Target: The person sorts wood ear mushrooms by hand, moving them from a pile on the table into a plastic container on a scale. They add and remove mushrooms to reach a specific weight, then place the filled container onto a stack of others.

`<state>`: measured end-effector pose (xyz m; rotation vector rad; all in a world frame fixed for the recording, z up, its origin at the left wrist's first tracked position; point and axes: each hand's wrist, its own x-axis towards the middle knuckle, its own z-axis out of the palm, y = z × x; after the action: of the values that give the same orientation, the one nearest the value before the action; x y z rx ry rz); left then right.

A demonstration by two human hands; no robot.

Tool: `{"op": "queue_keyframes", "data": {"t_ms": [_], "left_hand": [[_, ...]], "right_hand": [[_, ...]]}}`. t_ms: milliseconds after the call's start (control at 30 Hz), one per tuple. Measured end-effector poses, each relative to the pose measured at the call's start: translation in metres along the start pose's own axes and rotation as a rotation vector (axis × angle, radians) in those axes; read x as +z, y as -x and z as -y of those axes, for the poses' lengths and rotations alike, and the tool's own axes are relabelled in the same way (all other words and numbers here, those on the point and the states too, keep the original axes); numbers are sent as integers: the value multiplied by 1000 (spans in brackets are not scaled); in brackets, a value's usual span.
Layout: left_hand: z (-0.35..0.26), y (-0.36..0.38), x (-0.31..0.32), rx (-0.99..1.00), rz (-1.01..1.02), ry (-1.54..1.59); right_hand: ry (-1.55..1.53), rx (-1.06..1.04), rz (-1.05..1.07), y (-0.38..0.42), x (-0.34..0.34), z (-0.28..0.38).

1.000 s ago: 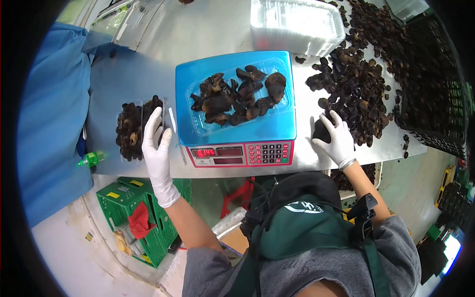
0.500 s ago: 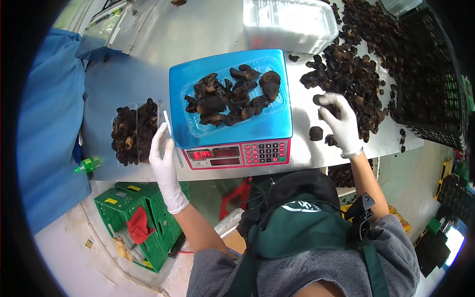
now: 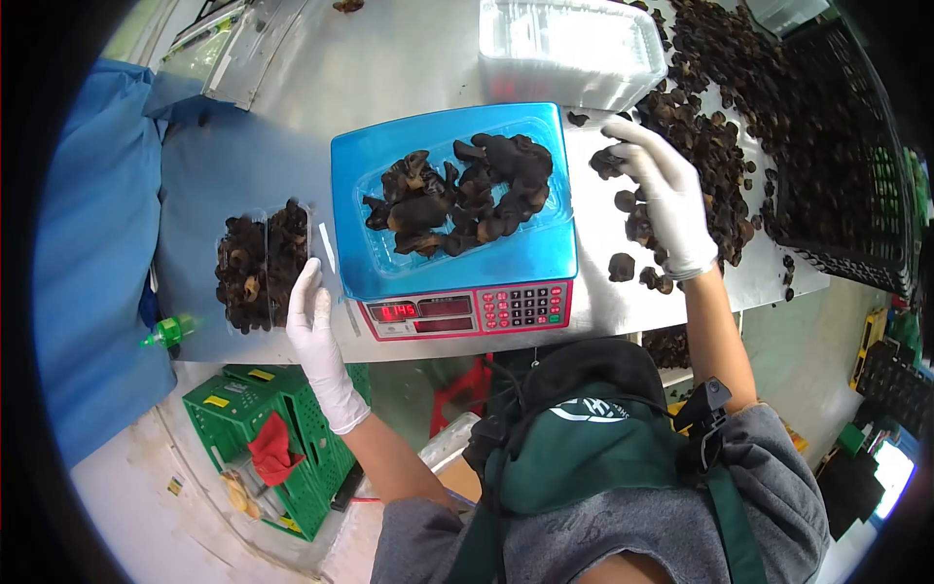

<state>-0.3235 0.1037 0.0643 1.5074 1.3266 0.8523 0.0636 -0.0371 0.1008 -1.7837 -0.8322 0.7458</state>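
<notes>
Clear tray (image 3: pixel 375 255) with dark brown wood ear mushrooms (image 3: pixel 418 214) rests on the blue plate (image 3: pixel 525 261) of a pink-edged scale (image 3: pixel 467 310). Right of the scale, my right hand (image 3: pixel 666 195), in a white glove, reaches over the loose mushroom pile (image 3: pixel 720 185); its fingers are apart, close to a dark piece (image 3: pixel 605 164), with nothing held. My left hand (image 3: pixel 316 321), also gloved, is between the scale and a pair of filled trays (image 3: pixel 255 268). Its fingers are slightly apart and empty.
A stack of clear trays (image 3: pixel 574 49) stands behind the scale. At the right is a black crate (image 3: pixel 846 146). Blue cloth (image 3: pixel 107 243) hangs at the left. Below the table edge are green crates (image 3: pixel 331 438) with a red cloth (image 3: pixel 274 448). A green bottle (image 3: pixel 170 331) lies at left.
My right hand has moved up and away from me along the pile, and its fingers have spread. More mushroom shows at the tray's upper right. My left hand has shifted slightly.
</notes>
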Motion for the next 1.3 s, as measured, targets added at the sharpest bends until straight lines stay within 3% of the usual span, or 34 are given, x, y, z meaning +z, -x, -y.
{"op": "queue_keyframes", "data": {"t_ms": [167,600,633,667,733,900,1000,1100,1200,1300], "left_hand": [[-3,-5,-4,7,-22,27],[-12,-33,28,59,80,32],[-15,-36,34,58,93,26],[-19,-39,37,72,100,20],[-29,-46,43,99,120,6],[-35,-44,50,85,86,22],[-26,-36,51,69,88,7],[-19,-26,50,45,69,16],[-13,-19,48,22,56,31],[-12,-17,49,31,46,45]], "right_hand": [[-93,101,-119,14,-21,-32],[-91,165,-16,43,-20,-72],[-29,148,-3,44,-19,-74],[119,259,-25,49,-20,-72],[674,19,-58,54,-29,-98],[834,-146,274,88,-34,-131],[867,-200,219,97,-25,-144],[515,-28,62,89,-30,-171],[426,168,23,70,-25,-137],[491,65,86,67,-21,-149]]}}
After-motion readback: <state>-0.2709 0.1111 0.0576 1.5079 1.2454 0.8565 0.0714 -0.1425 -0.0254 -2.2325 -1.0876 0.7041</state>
